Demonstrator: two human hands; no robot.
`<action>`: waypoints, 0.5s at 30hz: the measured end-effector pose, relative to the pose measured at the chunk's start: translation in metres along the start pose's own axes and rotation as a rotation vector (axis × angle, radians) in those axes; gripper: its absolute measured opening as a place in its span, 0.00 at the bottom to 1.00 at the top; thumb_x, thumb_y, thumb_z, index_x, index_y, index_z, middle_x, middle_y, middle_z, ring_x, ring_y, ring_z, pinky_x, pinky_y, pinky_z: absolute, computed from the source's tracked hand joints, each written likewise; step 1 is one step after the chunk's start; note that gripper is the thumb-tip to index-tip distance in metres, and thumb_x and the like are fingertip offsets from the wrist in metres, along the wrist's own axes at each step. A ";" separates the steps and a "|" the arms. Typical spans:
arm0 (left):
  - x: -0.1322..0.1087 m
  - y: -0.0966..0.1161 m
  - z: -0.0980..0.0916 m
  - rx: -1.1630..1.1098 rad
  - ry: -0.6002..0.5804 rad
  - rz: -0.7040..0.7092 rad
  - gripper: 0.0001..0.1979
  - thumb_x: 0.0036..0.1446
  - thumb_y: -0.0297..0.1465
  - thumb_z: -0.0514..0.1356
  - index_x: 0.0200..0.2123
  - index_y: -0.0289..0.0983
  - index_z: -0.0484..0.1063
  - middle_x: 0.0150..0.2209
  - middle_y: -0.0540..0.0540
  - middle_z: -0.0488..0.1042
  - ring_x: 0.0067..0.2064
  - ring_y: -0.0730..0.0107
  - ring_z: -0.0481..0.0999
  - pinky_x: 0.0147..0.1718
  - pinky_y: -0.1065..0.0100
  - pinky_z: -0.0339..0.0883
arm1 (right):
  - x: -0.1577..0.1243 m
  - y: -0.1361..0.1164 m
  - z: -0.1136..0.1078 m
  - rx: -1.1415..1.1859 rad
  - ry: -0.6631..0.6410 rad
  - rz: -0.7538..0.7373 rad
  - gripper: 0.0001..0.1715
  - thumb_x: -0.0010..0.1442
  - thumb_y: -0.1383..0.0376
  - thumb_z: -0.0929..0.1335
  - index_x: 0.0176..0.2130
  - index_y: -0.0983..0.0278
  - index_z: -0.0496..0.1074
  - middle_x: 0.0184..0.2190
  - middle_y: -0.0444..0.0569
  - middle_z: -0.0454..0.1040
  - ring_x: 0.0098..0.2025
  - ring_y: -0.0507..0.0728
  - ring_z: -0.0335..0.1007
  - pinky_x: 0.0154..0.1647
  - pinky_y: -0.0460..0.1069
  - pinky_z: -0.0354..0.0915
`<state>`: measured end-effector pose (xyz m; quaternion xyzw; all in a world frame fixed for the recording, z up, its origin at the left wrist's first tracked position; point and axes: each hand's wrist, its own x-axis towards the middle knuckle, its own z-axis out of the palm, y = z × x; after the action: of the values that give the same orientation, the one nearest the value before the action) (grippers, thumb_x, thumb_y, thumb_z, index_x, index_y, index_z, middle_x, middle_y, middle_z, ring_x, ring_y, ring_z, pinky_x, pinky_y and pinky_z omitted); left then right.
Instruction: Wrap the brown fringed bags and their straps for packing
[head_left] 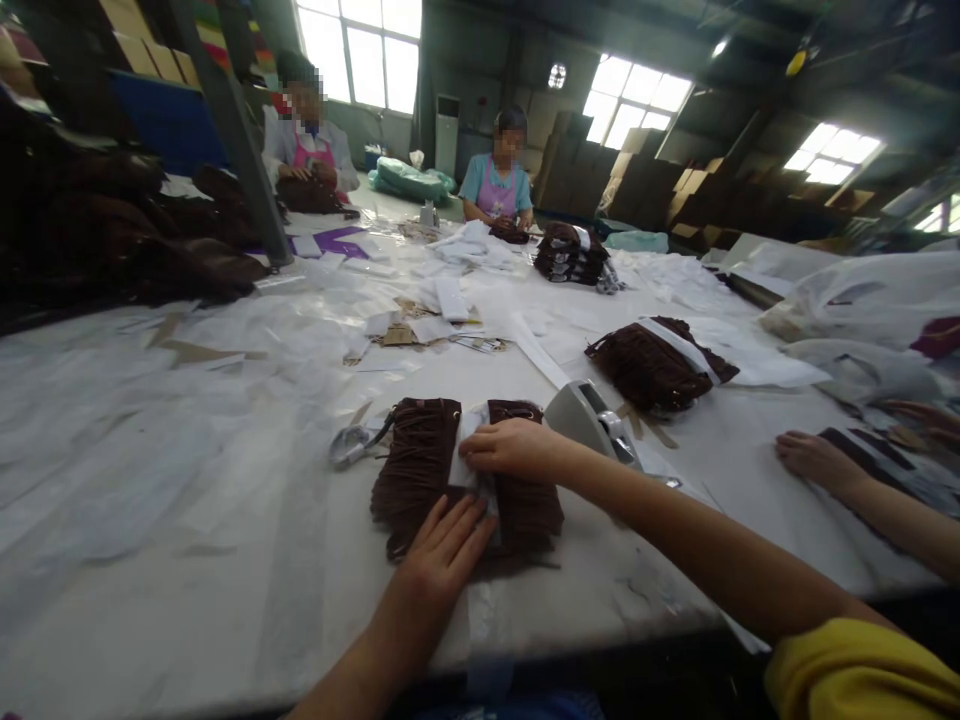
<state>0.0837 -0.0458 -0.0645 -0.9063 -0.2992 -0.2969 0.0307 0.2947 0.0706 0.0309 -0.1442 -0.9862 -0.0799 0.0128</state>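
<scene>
A brown fringed bag [420, 465] lies flat on the white table [187, 480] in front of me, with a white paper strip [471, 440] running down its middle. My left hand [446, 550] rests flat on the bag's near edge, fingers stretched out. My right hand [510, 447] presses on the strip at the bag's centre, fingers curled down onto the paper. A grey tape dispenser [589, 420] stands just right of the bag.
A second fringed bag [656, 362] with a white band lies further right. A co-worker's hands [817, 460] rest at the right edge. Two seated people work at the far end beside stacked brown bags [570, 255]. Dark bags pile up at left [112, 230]. Paper scraps litter the table.
</scene>
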 end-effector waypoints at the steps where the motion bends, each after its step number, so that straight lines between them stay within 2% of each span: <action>1: 0.000 0.001 0.001 -0.011 0.015 -0.009 0.22 0.66 0.22 0.49 0.61 0.33 0.64 0.61 0.39 0.68 0.65 0.60 0.61 0.63 0.51 0.59 | 0.001 0.001 -0.001 0.010 0.005 -0.008 0.08 0.65 0.71 0.66 0.43 0.64 0.74 0.49 0.49 0.75 0.43 0.54 0.72 0.35 0.46 0.67; 6: 0.000 0.002 0.008 -0.038 0.148 -0.016 0.19 0.66 0.22 0.49 0.57 0.32 0.68 0.57 0.40 0.72 0.64 0.61 0.64 0.63 0.51 0.59 | 0.012 0.003 0.000 0.191 0.141 0.094 0.10 0.66 0.71 0.64 0.42 0.61 0.74 0.49 0.47 0.77 0.46 0.53 0.73 0.45 0.46 0.68; 8: 0.000 0.002 0.007 -0.033 0.144 -0.011 0.19 0.66 0.22 0.49 0.57 0.32 0.68 0.57 0.40 0.72 0.63 0.61 0.65 0.63 0.51 0.60 | 0.016 -0.001 0.006 0.275 0.186 0.106 0.12 0.67 0.72 0.63 0.43 0.61 0.74 0.48 0.47 0.77 0.47 0.53 0.74 0.48 0.46 0.68; 10: 0.000 0.002 0.003 -0.036 0.112 -0.006 0.19 0.66 0.21 0.49 0.57 0.33 0.68 0.56 0.41 0.73 0.61 0.62 0.68 0.61 0.52 0.62 | 0.018 -0.005 0.014 0.370 0.231 0.133 0.14 0.67 0.71 0.62 0.48 0.62 0.73 0.50 0.49 0.76 0.49 0.53 0.74 0.50 0.46 0.69; 13: 0.002 0.003 -0.006 -0.075 0.131 -0.020 0.18 0.66 0.22 0.48 0.56 0.33 0.69 0.52 0.43 0.76 0.56 0.64 0.74 0.58 0.55 0.68 | 0.013 -0.011 0.022 0.467 0.382 0.301 0.17 0.67 0.68 0.65 0.54 0.61 0.70 0.53 0.52 0.74 0.53 0.54 0.72 0.54 0.48 0.69; 15: 0.004 0.004 -0.010 -0.116 0.177 -0.045 0.18 0.67 0.22 0.48 0.54 0.33 0.71 0.49 0.43 0.78 0.52 0.65 0.76 0.56 0.58 0.70 | 0.008 -0.012 0.025 0.468 0.468 0.432 0.16 0.66 0.66 0.66 0.53 0.60 0.71 0.51 0.51 0.74 0.52 0.55 0.72 0.54 0.50 0.69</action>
<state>0.0835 -0.0493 -0.0530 -0.8698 -0.2980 -0.3933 -0.0021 0.2840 0.0658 0.0046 -0.3194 -0.8952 0.1208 0.2862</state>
